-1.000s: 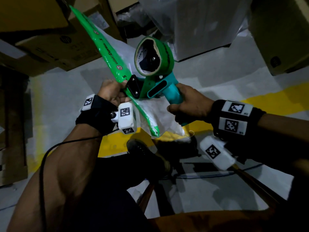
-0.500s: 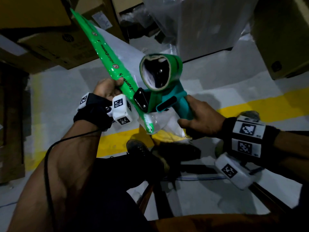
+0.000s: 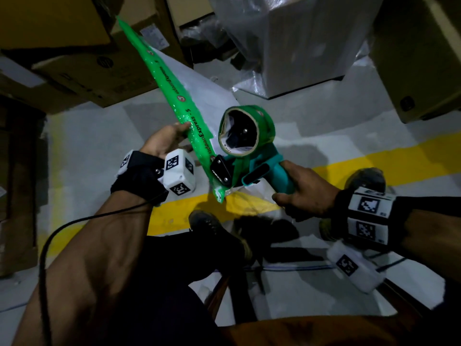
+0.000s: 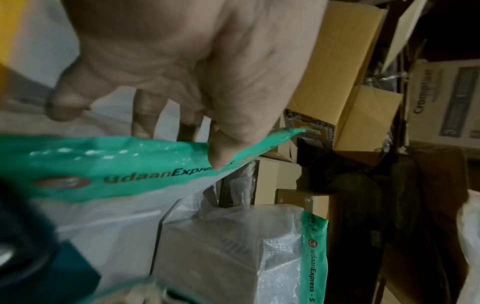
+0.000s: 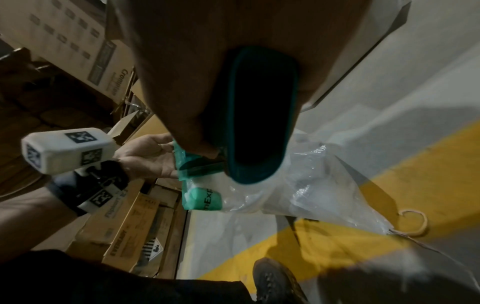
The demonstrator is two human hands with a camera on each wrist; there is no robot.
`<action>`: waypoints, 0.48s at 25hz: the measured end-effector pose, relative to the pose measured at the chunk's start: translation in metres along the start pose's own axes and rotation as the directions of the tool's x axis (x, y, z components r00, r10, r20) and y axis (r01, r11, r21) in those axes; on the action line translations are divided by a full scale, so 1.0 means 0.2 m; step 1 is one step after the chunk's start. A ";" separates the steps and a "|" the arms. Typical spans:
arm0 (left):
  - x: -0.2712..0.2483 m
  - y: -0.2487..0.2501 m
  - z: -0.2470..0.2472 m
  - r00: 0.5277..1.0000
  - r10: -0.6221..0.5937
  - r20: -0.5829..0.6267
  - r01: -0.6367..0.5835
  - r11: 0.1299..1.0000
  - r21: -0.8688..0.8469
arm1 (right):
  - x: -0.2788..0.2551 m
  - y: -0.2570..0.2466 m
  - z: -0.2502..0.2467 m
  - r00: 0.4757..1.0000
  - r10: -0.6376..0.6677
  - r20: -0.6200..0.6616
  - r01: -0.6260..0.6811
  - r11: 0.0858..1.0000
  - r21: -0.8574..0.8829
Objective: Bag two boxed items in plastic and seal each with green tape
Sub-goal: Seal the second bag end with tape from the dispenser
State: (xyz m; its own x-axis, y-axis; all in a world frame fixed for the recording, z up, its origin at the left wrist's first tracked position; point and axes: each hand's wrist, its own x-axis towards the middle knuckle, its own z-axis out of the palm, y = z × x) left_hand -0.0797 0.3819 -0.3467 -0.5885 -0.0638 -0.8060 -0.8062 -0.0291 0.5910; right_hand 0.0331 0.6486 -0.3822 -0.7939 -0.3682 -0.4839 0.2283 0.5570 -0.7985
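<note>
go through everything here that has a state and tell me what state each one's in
green tape strip: stuck along the bag edge, uncut
plastic bag: held up
tape dispenser: at the strip's lower end
left hand: pinching the strip
right hand: gripping the dispenser handle
bagged box: taped shut

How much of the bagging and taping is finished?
One wrapped box with green tape on its bag already stands on the floor, so that looks done. Now the left hand pinches the taped edge of a second bag, and the right hand holds the tape dispenser near the strip's lower end. Left: finishing that strip and cutting it.
</note>
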 end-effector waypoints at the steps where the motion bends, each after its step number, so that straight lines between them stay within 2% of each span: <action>1: -0.01 -0.02 0.01 1.000 0.009 0.014 -0.010 0.999 0.042 | 0.00 0.01 0.00 1.000 0.005 0.006 -0.005 1.000 0.000; 4: -0.02 -0.08 0.05 1.000 0.020 -0.015 -0.019 0.999 0.038 | -0.01 0.02 0.01 1.000 0.010 0.012 -0.010 1.000 0.003; 7: -0.05 -0.12 0.10 0.996 -0.072 -0.052 0.068 0.995 -0.076 | -0.02 0.00 -0.01 1.000 0.027 -0.004 -0.027 0.999 0.043; 9: -0.07 -0.13 0.12 0.993 -0.098 -0.070 0.091 0.991 -0.099 | -0.02 -0.02 -0.03 0.999 0.051 -0.002 -0.050 0.989 0.136; 12: -0.10 -0.11 0.12 0.992 -0.073 -0.101 0.065 0.995 -0.082 | -0.03 -0.07 -0.04 0.998 0.057 0.027 -0.062 0.956 0.288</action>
State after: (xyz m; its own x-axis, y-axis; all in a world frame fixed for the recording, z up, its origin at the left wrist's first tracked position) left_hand -0.0514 0.4083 -0.3445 -0.5192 -0.1615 -0.8392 -0.8348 -0.1145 0.5385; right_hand 0.0300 0.6477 -0.3655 -0.7639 -0.3562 -0.5381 0.4300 0.3409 -0.8360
